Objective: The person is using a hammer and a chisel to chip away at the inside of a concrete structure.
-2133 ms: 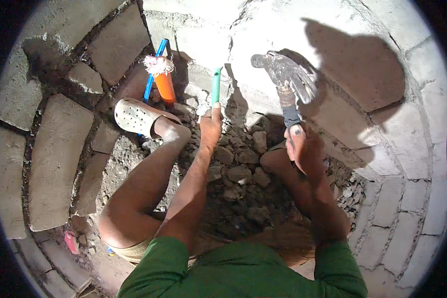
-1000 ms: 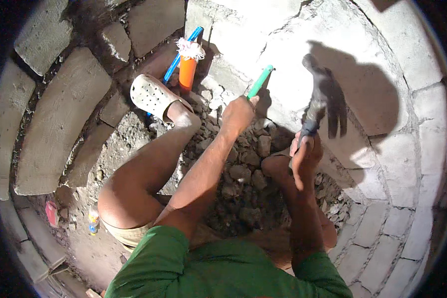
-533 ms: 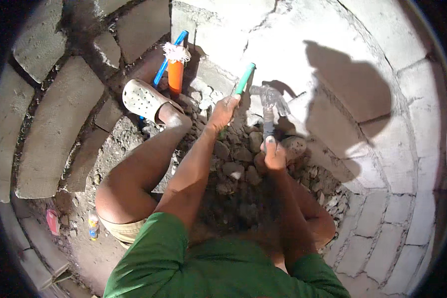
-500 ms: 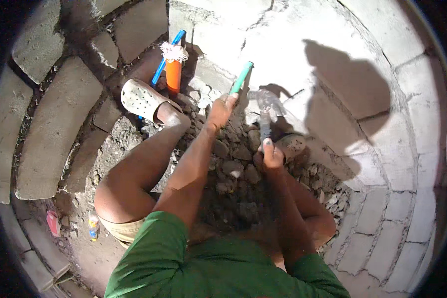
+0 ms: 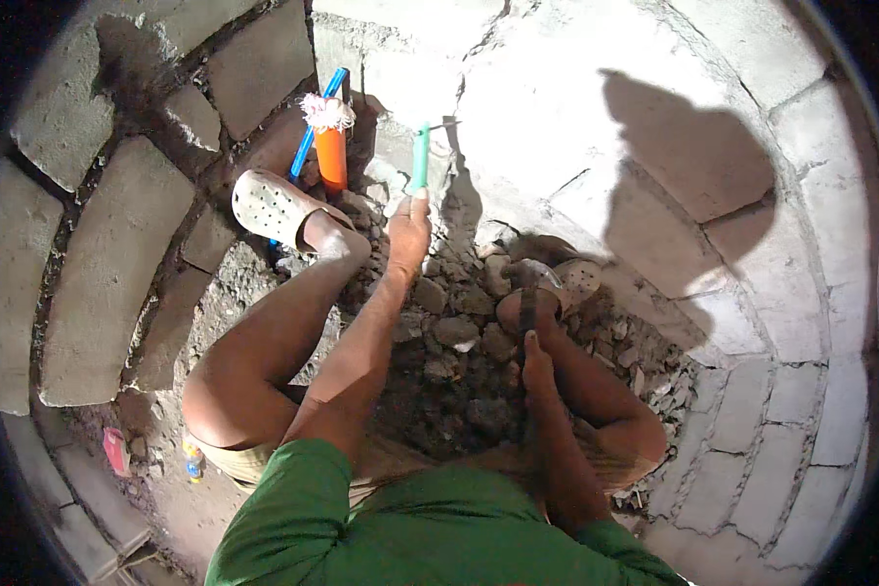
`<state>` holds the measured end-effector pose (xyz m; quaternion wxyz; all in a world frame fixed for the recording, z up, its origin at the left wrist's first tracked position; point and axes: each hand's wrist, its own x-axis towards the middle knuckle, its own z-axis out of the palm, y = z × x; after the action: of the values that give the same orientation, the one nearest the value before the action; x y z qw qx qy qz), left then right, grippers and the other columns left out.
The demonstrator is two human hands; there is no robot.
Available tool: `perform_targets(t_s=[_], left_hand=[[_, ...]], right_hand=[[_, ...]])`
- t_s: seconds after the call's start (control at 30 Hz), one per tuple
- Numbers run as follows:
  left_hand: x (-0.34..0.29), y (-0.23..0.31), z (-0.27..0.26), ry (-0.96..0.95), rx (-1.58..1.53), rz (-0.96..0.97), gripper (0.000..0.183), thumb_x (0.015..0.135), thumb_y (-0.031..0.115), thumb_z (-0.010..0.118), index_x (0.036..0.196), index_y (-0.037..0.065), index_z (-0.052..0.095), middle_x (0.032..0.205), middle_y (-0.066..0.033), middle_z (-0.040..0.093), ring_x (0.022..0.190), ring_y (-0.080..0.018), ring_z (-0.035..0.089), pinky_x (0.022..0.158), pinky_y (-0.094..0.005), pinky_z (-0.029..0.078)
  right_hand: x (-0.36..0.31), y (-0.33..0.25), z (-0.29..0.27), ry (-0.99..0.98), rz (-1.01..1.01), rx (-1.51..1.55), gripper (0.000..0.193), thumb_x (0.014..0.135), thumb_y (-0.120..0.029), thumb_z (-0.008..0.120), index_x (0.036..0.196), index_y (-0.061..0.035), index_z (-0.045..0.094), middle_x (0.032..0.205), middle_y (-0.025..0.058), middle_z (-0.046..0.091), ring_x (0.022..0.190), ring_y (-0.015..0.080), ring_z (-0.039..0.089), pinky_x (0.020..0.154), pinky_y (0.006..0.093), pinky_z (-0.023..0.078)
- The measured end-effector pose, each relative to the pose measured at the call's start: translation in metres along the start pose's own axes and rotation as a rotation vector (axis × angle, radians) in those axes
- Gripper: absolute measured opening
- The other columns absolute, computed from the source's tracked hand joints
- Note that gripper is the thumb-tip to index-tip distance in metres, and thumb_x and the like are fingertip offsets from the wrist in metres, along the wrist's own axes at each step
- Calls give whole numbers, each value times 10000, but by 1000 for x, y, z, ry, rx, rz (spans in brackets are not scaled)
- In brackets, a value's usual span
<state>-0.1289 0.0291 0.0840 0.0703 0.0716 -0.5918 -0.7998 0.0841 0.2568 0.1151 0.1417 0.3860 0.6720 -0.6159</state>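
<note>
My left hand (image 5: 410, 232) is closed around the lower end of a green-sleeved chisel (image 5: 421, 161). The chisel stands up from my fist in front of the pale stone wall (image 5: 518, 98), with a thin dark piece at its far end; whether it touches the wall I cannot tell. In my right hand (image 5: 537, 366) is a hammer, gripped by its dark handle (image 5: 528, 314). The hammer's metal head (image 5: 535, 275) is low, over my right foot and apart from the chisel.
Loose stones (image 5: 457, 332) lie between my bent legs. Behind my left shoe (image 5: 272, 207) stand an orange cylinder (image 5: 330, 156) with a frayed pale top and a blue rod (image 5: 313, 132). A red object (image 5: 116, 451) and a small bottle (image 5: 193, 461) lie at lower left.
My right hand has drawn the hammer down and back from the wall. My left hand has shifted left with the chisel, which now stands more upright.
</note>
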Motion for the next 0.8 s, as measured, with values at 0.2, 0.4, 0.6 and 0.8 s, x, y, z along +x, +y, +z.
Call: perform_targets(t_s=[0.2, 0.4, 0.6, 0.8], left_hand=[[20, 39, -9, -85, 629, -64, 619, 1001, 540, 445, 956, -45, 643, 740, -214, 631, 740, -368, 624, 704, -456, 483], [22, 53, -12, -12, 812, 122, 625, 991, 545, 467, 871, -40, 652, 728, -268, 634, 752, -445, 640, 679, -500, 469], [26, 66, -6, -69, 878, 24, 651, 990, 566, 423, 1018, -36, 669, 892, -318, 667, 911, -497, 638, 807, -540, 500], [26, 68, -4, -103, 909, 27, 620, 997, 541, 428, 969, -29, 671, 866, -307, 669, 888, -486, 647, 781, -543, 505]], right_hand=[[14, 8, -5, -87, -198, -286, 559, 1022, -520, 429, 814, -32, 604, 604, 64, 546, 503, 187, 513, 505, 380, 414], [-3, -74, 5, 153, -1226, -783, 426, 1027, -413, 454, 946, -15, 582, 612, 65, 524, 524, 179, 527, 512, 358, 417], [-59, -196, 12, -123, -1046, -551, 253, 995, -255, 476, 990, -20, 568, 631, 45, 524, 495, 126, 494, 447, 296, 388], [-68, -254, 38, 213, -1626, -888, 187, 979, -195, 522, 962, -18, 582, 630, 101, 549, 516, 255, 556, 514, 353, 464]])
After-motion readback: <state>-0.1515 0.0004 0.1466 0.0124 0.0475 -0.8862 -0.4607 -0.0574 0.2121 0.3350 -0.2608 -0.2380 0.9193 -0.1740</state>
